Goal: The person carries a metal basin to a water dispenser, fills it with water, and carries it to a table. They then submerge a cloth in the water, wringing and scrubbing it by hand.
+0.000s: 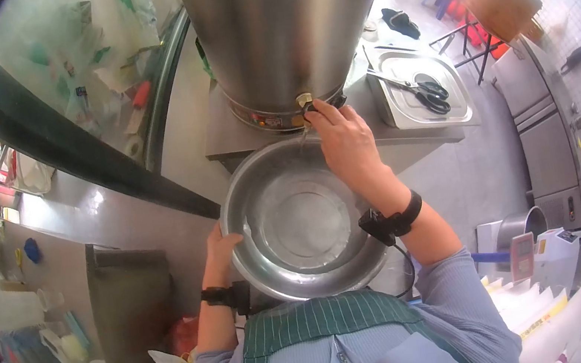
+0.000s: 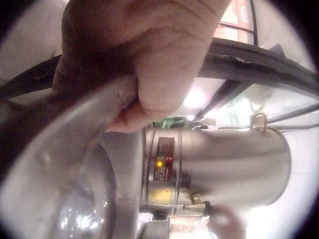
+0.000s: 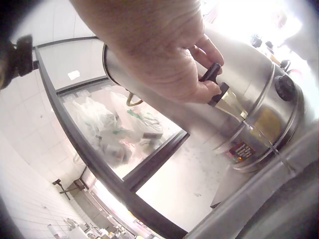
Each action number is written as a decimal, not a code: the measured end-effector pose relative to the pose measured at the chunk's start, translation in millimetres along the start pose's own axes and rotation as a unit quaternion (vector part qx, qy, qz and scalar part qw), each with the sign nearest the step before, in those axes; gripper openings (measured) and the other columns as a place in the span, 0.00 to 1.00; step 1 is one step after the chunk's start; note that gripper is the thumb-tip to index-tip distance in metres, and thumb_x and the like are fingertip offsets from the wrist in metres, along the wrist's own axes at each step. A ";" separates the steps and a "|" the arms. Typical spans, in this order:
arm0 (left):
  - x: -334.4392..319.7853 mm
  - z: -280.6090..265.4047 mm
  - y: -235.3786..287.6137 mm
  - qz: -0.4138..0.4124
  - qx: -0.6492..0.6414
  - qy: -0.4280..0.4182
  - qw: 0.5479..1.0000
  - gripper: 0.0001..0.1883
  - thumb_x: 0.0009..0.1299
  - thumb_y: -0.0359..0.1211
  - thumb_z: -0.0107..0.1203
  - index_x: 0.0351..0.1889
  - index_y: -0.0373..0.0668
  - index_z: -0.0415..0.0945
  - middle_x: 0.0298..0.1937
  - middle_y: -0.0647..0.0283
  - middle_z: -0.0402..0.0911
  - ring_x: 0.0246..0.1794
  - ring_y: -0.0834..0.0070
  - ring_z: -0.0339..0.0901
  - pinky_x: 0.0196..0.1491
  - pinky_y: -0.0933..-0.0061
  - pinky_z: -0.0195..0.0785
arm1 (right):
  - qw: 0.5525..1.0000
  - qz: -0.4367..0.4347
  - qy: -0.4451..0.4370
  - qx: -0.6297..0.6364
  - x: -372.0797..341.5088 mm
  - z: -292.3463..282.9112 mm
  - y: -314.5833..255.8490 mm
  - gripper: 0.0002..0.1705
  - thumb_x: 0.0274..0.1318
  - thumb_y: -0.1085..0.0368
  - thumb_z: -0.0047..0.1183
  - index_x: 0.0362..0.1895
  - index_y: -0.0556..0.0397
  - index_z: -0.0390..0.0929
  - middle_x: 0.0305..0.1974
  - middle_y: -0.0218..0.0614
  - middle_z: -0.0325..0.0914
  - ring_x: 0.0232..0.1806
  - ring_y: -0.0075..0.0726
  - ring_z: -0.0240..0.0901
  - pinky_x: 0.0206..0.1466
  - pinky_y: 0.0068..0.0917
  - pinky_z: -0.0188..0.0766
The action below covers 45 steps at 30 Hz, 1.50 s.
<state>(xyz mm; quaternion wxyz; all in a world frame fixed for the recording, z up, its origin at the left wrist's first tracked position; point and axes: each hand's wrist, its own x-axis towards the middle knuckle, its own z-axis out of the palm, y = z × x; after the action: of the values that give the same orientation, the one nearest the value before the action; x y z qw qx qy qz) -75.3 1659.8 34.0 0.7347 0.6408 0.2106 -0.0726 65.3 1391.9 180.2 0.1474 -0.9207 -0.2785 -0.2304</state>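
A wide metal basin (image 1: 263, 276) with some clear water in it is held in front of the body, below a tall steel boiler (image 1: 275, 26). At the basin's left side my left hand (image 1: 222, 246) grips the rim, thumb on the inside. My right hand (image 1: 345, 136) pinches the black handle (image 3: 212, 73) of the boiler's brass tap (image 3: 232, 103) between thumb and fingers. From the spout a thin stream of water (image 3: 271, 145) runs down toward the basin. A small yellow light (image 2: 159, 163) glows on the boiler's label panel.
Right of the boiler, black-handled scissors (image 1: 432, 94) lie on a lidded steel pan (image 1: 401, 120). A dark frame bar (image 1: 92, 158) slants along the left, with plastic bags (image 1: 88, 31) behind it. A scale-like white appliance (image 1: 553, 255) stands at the lower right.
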 end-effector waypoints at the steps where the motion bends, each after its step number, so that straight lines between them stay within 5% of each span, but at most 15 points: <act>1: -0.4 0.6 0.0 0.001 -0.014 -0.003 1.000 0.28 0.50 0.26 0.51 0.53 0.32 0.68 0.42 0.57 0.77 0.38 0.67 0.77 0.45 0.70 0.71 | 1.000 0.000 0.001 0.001 0.3 -0.2 -0.1 0.17 0.48 0.71 0.50 0.45 0.52 0.75 0.54 0.37 0.69 0.42 0.43 0.68 0.47 0.36 0.69; 6: -3.1 0.5 -1.1 0.002 -0.032 -0.008 0.999 0.28 0.50 0.26 0.52 0.53 0.32 0.69 0.41 0.58 0.78 0.38 0.68 0.77 0.46 0.70 0.71 | 1.000 0.002 -0.012 -0.001 1.9 -2.9 -2.4 0.26 0.38 0.76 0.52 0.48 0.54 0.74 0.53 0.36 0.70 0.43 0.43 0.68 0.50 0.34 0.68; 8: -2.0 0.7 -0.5 -0.004 -0.008 0.000 1.000 0.28 0.49 0.27 0.53 0.52 0.32 0.69 0.41 0.59 0.78 0.39 0.69 0.77 0.46 0.71 0.70 | 1.000 -0.001 0.003 -0.005 2.4 -2.3 -2.4 0.16 0.47 0.71 0.50 0.45 0.51 0.75 0.52 0.37 0.71 0.42 0.43 0.68 0.47 0.36 0.69; 21: 3.5 -3.1 -7.6 0.028 -0.040 -0.034 0.998 0.29 0.49 0.27 0.52 0.53 0.31 0.69 0.43 0.58 0.78 0.40 0.69 0.77 0.45 0.72 0.70 | 0.999 -0.029 -0.021 0.027 30.0 -12.0 12.6 0.14 0.45 0.72 0.50 0.40 0.52 0.76 0.42 0.37 0.76 0.41 0.45 0.69 0.47 0.37 0.68; 27: 1.9 -5.1 -7.6 0.006 0.005 -0.027 1.000 0.28 0.49 0.26 0.51 0.53 0.32 0.69 0.44 0.59 0.77 0.40 0.69 0.76 0.46 0.72 0.70 | 0.989 0.040 -0.029 0.136 38.6 -8.4 19.1 0.20 0.46 0.74 0.47 0.47 0.50 0.75 0.43 0.39 0.75 0.42 0.46 0.70 0.48 0.38 0.68; 31: -2.9 7.7 3.2 0.021 -0.017 -0.003 1.000 0.23 0.51 0.25 0.49 0.49 0.31 0.71 0.39 0.59 0.77 0.37 0.70 0.75 0.42 0.72 0.69 | 0.945 0.173 0.070 0.268 -3.3 1.1 47.9 0.26 0.49 0.72 0.49 0.56 0.48 0.67 0.48 0.43 0.69 0.42 0.44 0.70 0.47 0.36 0.69; 35: -0.3 0.0 -2.1 0.011 -0.009 -0.015 1.000 0.24 0.50 0.26 0.51 0.49 0.31 0.71 0.40 0.57 0.77 0.36 0.68 0.76 0.42 0.70 0.69 | 0.951 0.277 -0.048 0.129 -102.8 35.0 89.1 0.30 0.48 0.64 0.54 0.58 0.52 0.63 0.50 0.54 0.67 0.53 0.61 0.65 0.56 0.44 0.65; 36: -2.8 -0.5 0.7 -0.002 0.004 -0.007 1.000 0.25 0.49 0.26 0.52 0.49 0.31 0.70 0.39 0.57 0.77 0.35 0.67 0.76 0.42 0.70 0.70 | 0.915 0.363 -0.125 0.126 -122.9 38.4 90.8 0.31 0.48 0.59 0.54 0.58 0.53 0.63 0.53 0.55 0.66 0.54 0.62 0.64 0.57 0.45 0.64; 40: -3.5 1.3 6.2 -0.012 0.035 0.014 0.999 0.23 0.49 0.24 0.50 0.46 0.30 0.72 0.38 0.57 0.78 0.36 0.69 0.76 0.43 0.70 0.69 | 0.829 0.465 -0.240 0.199 -186.5 53.5 93.3 0.35 0.45 0.54 0.58 0.58 0.53 0.66 0.48 0.56 0.73 0.51 0.56 0.70 0.54 0.42 0.65; 45: 12.5 -12.8 -16.7 0.007 0.043 -0.009 0.999 0.23 0.48 0.23 0.51 0.46 0.30 0.72 0.38 0.58 0.78 0.36 0.69 0.75 0.42 0.71 0.68 | 0.836 0.485 -0.109 0.234 -201.5 62.6 78.4 0.27 0.46 0.57 0.56 0.52 0.54 0.70 0.45 0.52 0.75 0.50 0.56 0.70 0.53 0.43 0.65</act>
<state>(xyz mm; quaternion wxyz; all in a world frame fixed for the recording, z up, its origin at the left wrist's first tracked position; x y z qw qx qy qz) -73.0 1671.4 12.6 0.7085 0.6727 0.1968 -0.0823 -16.7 1264.4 13.7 0.4198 -0.8951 0.1435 0.0441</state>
